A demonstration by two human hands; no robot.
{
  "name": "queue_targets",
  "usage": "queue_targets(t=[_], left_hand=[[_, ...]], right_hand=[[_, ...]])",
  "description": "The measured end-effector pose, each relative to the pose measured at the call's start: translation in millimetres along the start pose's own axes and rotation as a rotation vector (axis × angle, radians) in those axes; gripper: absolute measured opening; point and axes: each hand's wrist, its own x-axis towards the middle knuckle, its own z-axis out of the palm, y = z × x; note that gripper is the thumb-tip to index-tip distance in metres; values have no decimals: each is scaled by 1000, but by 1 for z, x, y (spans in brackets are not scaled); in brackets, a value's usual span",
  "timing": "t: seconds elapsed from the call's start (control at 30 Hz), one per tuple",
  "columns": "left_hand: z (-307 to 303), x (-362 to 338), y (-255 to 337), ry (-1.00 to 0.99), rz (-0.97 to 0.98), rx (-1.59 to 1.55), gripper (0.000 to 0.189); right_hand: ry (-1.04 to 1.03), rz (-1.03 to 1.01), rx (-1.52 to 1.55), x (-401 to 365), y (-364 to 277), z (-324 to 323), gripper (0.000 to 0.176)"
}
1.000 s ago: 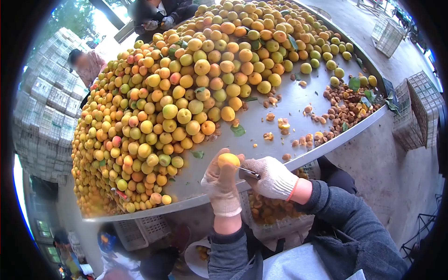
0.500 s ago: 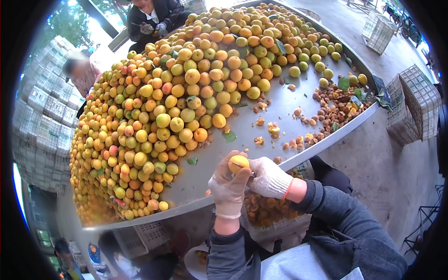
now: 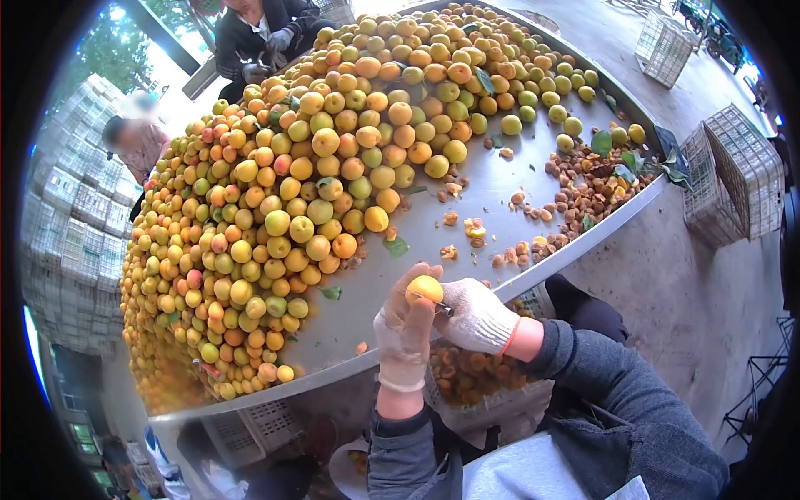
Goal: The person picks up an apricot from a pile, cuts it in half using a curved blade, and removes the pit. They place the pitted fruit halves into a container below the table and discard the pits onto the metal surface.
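Note:
My left hand [image 3: 402, 336], in a pale glove, is closed around a yellow-orange apricot [image 3: 425, 288] above the table's near edge. My right hand [image 3: 480, 317], in a whitish knit glove, grips a small knife [image 3: 446, 309]. Its thin blade meets the lower side of the apricot, partly hidden by my left fingers. Beyond my hands, a big heap of apricots [image 3: 275, 208] covers much of the metal table [image 3: 358, 325]. Brown pits [image 3: 575, 200] with scraps of flesh lie toward the right corner.
Below the table edge stands a crate of cut apricots [image 3: 475, 375]. White plastic crates [image 3: 737, 179] stand at the right, and stacked crates [image 3: 83, 208] at the left. Across the heap sits a person in a dark jacket [image 3: 258, 42]; another person [image 3: 142, 146] is at the left.
The knife blade, earlier across the apricot's upper face, is now at its lower side, and the fruit has turned in my left hand. The view has shifted slightly. The far person's hands have moved apart.

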Motion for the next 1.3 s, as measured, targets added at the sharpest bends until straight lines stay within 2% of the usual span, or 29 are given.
queue_targets(t=[0.07, 0.3, 0.4, 0.47, 0.5, 0.57, 0.6, 0.63, 0.67, 0.7, 0.73, 0.77, 0.8, 0.83, 0.87, 0.9, 0.93, 0.97, 1.0, 1.03, 1.07, 1.1, 1.13, 1.23, 1.3], left_hand=[[-2, -2, -2, 11, -63, -74, 58], [13, -6, 1, 100, 110, 74, 51], [14, -6, 1, 125, 108, 128, 50], [14, -5, 0, 122, 87, 138, 50], [14, -5, 0, 134, 49, 152, 50], [10, -4, 2, 141, 12, 169, 51], [4, -2, 3, 71, -11, 86, 48], [-1, 1, 6, 3, -30, 4, 46], [-4, 2, 10, 5, -24, 7, 46], [-7, 3, 13, 37, -90, -188, 43], [-11, 4, 16, 69, -156, -384, 41], [-17, 4, 16, 71, -155, -382, 41], [-24, 5, 11, 62, -160, -364, 41], [-27, 4, 7, 54, -167, -348, 42], [-24, 2, 8, 56, -169, -349, 42], [-17, 2, 12, 19, -185, -104, 43], [-12, 2, 13, -23, -199, 142, 43], [-11, 2, 10, -33, -206, 144, 43], [-13, 1, 7, -60, -131, 249, 40], [-14, 0, 4, -84, -55, 353, 38], [-12, -1, 8, -86, -58, 352, 38], [-8, -2, 15, -114, -129, 222, 39], [-6, -3, 19, -141, -200, 93, 40], [-4, -1, 15, -97, -254, 8, 41], [-14, -1, 9, -124, -270, -85, 42]], right_hand=[[27, -58, -124, -2, 5, 1, 26], [135, -19, -79, -6, 8, 11, 27], [57, -49, -11, 1, 13, 9, 24], [-171, -10, 186, 7, 20, 8, 15], [-168, -5, 184, 9, 20, 5, 15], [-332, 63, 394, 12, 18, -2, 12], [-332, 59, 393, 12, 9, -9, 12], [-379, 163, 260, 12, -5, -18, 12], [-424, 267, 127, 11, -12, -23, 13], [-427, 263, 129, 8, -9, -26, 13], [-356, 164, 111, 2, -3, -31, 11], [-285, 66, 91, 0, -3, -36, 9], [-192, 94, 251, -2, -7, -42, 10], [-66, 138, 254, -1, -9, -44, 13], [26, 53, 318, 0, -14, -40, 16], [125, -34, 383, 2, -18, -35, 20], [136, -30, 385, 4, -17, -35, 20], [134, -151, 141, 6, -14, -36, 23], [128, -267, -105, 8, -10, -38, 27], [132, -259, -106, 8, -5, -38, 27], [103, -244, 20, 10, -1, -39, 28], [73, -232, 146, 13, 0, -39, 28], [74, -233, 148, 13, -1, -42, 28], [-97, 479, 785, 7, -23, -59, 25], [-78, 434, 827, 9, -7, -50, 28]])
